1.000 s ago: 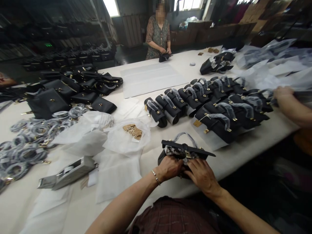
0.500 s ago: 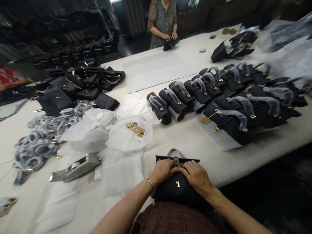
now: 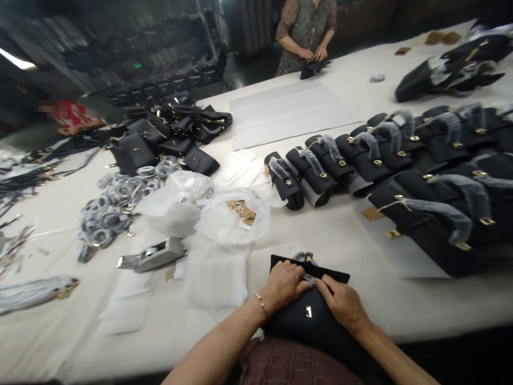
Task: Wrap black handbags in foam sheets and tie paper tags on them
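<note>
A small black handbag (image 3: 308, 321) with a gold clasp lies at the near table edge, against my lap. My left hand (image 3: 282, 285) rests on its top with the fingers curled into the opening under the flap. From the right, my right hand (image 3: 341, 301) grips the same top edge with bent fingers. Behind the flap a wrapped handle (image 3: 301, 256) pokes up, partly hidden by my fingers.
Rows of finished black bags (image 3: 404, 166) with wrapped handles fill the right side. White tissue, a bag of tags (image 3: 239, 210) and a tape dispenser (image 3: 154, 254) lie left of my hands. Wrapped straps (image 3: 108, 214) and more bags (image 3: 168, 133) lie further left. A person (image 3: 306, 32) works on a bag at the far end.
The bag went from standing upright with its flap raised to lying flat against my lap. Both hands stayed on its top edge. My view swung left.
</note>
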{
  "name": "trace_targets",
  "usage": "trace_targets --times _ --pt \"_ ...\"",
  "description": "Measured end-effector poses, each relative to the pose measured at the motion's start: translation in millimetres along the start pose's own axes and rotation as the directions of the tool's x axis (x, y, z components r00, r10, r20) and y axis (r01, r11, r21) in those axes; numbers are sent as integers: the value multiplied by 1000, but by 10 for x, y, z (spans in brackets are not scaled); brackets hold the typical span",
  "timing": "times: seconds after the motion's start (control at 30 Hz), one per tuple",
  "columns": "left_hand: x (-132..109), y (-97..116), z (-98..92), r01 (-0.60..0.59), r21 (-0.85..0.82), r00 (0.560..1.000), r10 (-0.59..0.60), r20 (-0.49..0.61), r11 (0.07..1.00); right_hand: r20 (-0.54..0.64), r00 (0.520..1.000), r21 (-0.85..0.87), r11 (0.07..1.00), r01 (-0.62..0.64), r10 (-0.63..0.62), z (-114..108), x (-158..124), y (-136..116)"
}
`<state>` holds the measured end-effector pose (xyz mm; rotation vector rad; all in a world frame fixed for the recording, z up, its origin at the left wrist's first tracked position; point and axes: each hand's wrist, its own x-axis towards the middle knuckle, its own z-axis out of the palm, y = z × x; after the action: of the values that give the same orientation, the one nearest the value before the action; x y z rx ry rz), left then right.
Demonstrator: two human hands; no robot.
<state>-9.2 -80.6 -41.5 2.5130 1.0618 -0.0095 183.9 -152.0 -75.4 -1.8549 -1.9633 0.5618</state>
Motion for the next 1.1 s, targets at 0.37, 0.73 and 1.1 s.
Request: trace_targets --times 0.37,0.73,1.1 --pt "42 -26 291 182 -11 983 -182 -37 983 286 951 -40 990 137 -120 15 487 125" --pt "-32 -54 260 88 -113 982 -105 -158 990 8 996 -163 982 91 -91 248 185 -136" --pt "79 -103 390 100 -207 991 -115 -64 973 184 921 -355 851 388 -343 329 251 146"
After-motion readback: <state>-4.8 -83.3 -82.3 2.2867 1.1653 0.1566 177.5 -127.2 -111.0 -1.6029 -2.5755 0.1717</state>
